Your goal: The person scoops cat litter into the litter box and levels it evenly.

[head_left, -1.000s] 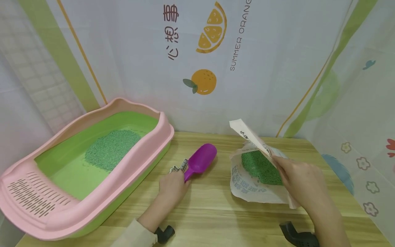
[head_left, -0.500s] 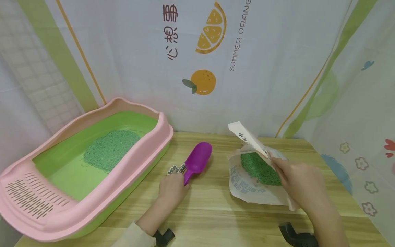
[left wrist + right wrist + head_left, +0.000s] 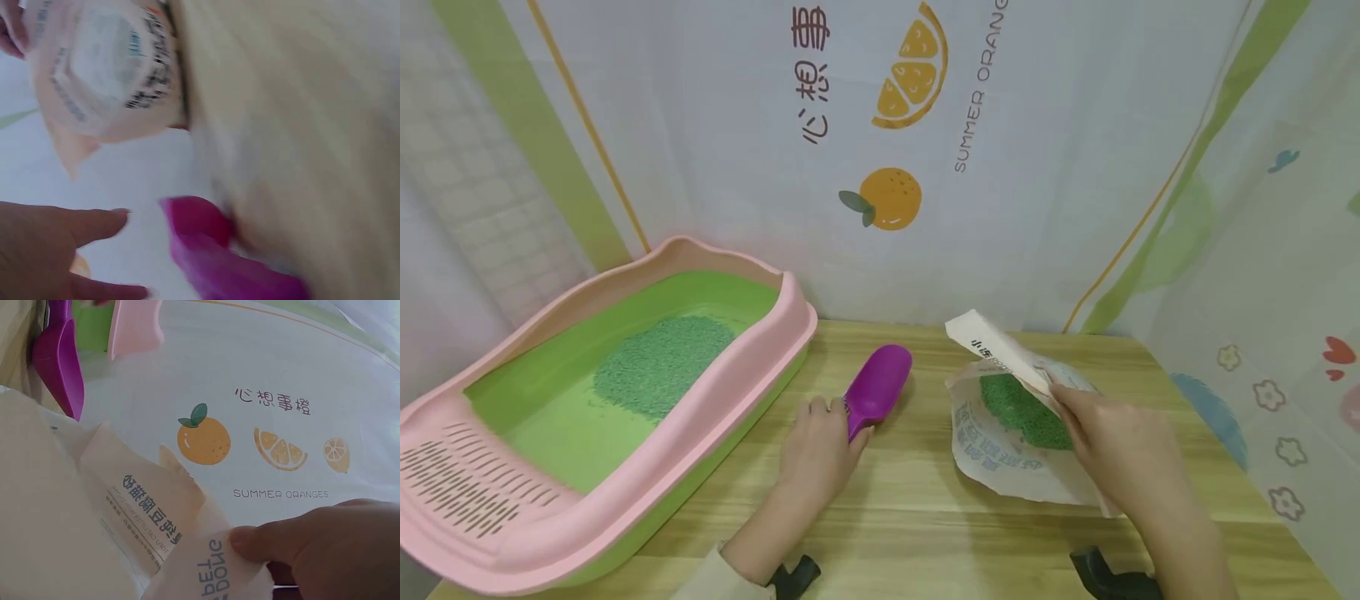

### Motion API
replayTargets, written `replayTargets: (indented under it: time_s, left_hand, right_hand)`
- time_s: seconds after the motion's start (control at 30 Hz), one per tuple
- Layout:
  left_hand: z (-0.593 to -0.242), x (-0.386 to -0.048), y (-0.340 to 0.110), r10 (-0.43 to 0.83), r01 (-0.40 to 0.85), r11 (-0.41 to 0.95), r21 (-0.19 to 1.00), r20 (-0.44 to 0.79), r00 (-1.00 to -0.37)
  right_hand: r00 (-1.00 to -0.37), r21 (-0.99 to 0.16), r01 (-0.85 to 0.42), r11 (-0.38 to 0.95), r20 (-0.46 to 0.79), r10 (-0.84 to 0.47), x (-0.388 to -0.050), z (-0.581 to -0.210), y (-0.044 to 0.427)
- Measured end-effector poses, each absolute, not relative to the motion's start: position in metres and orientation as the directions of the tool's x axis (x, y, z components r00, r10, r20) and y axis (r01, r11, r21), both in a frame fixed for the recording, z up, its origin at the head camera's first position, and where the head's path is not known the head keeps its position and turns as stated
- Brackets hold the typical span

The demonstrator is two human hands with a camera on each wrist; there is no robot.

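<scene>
On the table lies a purple scoop [image 3: 882, 385], its bowl pointing away from me. My left hand [image 3: 815, 442] is over its handle; in the left wrist view, the extended thumb and a finger [image 3: 100, 225] stand apart from the scoop [image 3: 219, 262]. To the right, an unsealed cat litter bag [image 3: 992, 458] shows green pellets [image 3: 1022, 412] inside its mouth. My right hand [image 3: 1123, 442] pinches the bag's folded upper edge between thumb and fingers, as the right wrist view also shows. Much of the scoop's handle is hidden by the left hand.
A pink-rimmed green litter box [image 3: 707, 425] stands on the left, with a heap of green pellets [image 3: 662, 367] in it. Behind the wooden table [image 3: 910, 517] hangs a white curtain [image 3: 760, 200] with orange prints. Black wrist-camera parts [image 3: 797, 575] sit under the wrists.
My left fingers have loosened from around the scoop's handle and spread, covering the black-and-white tag by it. The right hand still pinches the bag, whose upper flap has dipped slightly.
</scene>
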State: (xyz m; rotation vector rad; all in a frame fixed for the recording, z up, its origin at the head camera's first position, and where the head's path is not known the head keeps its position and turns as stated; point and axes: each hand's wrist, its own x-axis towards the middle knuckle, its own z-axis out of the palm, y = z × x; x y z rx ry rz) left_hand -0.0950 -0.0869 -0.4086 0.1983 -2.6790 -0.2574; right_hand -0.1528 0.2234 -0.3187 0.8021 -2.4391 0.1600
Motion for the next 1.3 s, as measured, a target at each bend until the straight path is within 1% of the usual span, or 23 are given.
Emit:
replayTargets:
  time_s: [0.07, 0.17, 0.27, 0.37, 0.47, 0.6, 0.7, 0.8, 0.87, 0.93, 1.03, 1.1, 1.3]
  left_hand:
    - [-0.402, -0.098, -0.080, -0.140, -0.033, 0.972, 0.233, 0.457, -0.878]
    - [-0.394, -0.107, -0.070, -0.056, 0.097, 0.953, 0.288, 0.481, -0.875]
    - [-0.394, -0.121, -0.060, 0.013, 0.194, 0.912, 0.362, 0.449, -0.894]
    - [-0.397, -0.138, -0.051, 0.057, 0.250, 0.858, 0.448, 0.402, -0.914]
    - [-0.402, -0.158, -0.043, 0.082, 0.287, 0.791, 0.541, 0.370, -0.925]
    - [-0.407, -0.180, -0.037, 0.101, 0.288, 0.670, 0.684, 0.301, -0.948]
    - [-0.412, -0.193, -0.035, 0.125, 0.271, 0.595, 0.757, 0.246, -0.961]
    - [-0.419, -0.204, -0.033, 0.167, 0.305, 0.539, 0.785, 0.256, -0.952]
    - [-0.424, -0.210, -0.032, 0.184, 0.332, 0.480, 0.812, 0.277, -0.943]
    - [-0.428, -0.214, -0.031, 0.193, 0.354, 0.416, 0.838, 0.298, -0.935]
    - [-0.433, -0.219, -0.031, 0.183, 0.348, 0.350, 0.870, 0.301, -0.936]
    - [-0.434, -0.220, -0.030, 0.173, 0.343, 0.330, 0.879, 0.301, -0.938]
    - [-0.437, -0.224, -0.030, 0.119, 0.308, 0.265, 0.914, 0.286, -0.951]
  right_hand:
    - [-0.651, 0.071, -0.579, 0.812, 0.560, -0.513, -0.152, -0.320, 0.223]
    - [-0.628, 0.083, -0.589, 0.804, 0.579, -0.520, -0.151, -0.322, 0.221]
    - [-0.609, 0.088, -0.611, 0.786, 0.582, -0.539, -0.150, -0.325, 0.220]
    - [-0.598, 0.090, -0.623, 0.777, 0.585, -0.548, -0.149, -0.328, 0.221]
    - [-0.614, 0.075, -0.616, 0.784, 0.578, -0.537, -0.146, -0.330, 0.224]
    - [-0.648, 0.038, -0.607, 0.794, 0.553, -0.523, -0.142, -0.333, 0.230]
    - [-0.635, 0.004, -0.635, 0.773, 0.568, -0.524, -0.139, -0.336, 0.237]
    - [-0.620, -0.047, -0.661, 0.749, 0.596, -0.510, -0.135, -0.340, 0.247]
    - [-0.616, -0.102, -0.680, 0.726, 0.616, -0.491, -0.131, -0.344, 0.258]
    - [-0.649, -0.179, -0.678, 0.713, 0.600, -0.468, -0.125, -0.347, 0.269]
    - [-0.684, -0.263, -0.679, 0.685, 0.565, -0.461, -0.117, -0.355, 0.289]
    - [-0.715, -0.287, -0.657, 0.697, 0.529, -0.457, -0.112, -0.361, 0.300]
    - [-0.734, -0.300, -0.640, 0.708, 0.512, -0.446, -0.107, -0.383, 0.316]
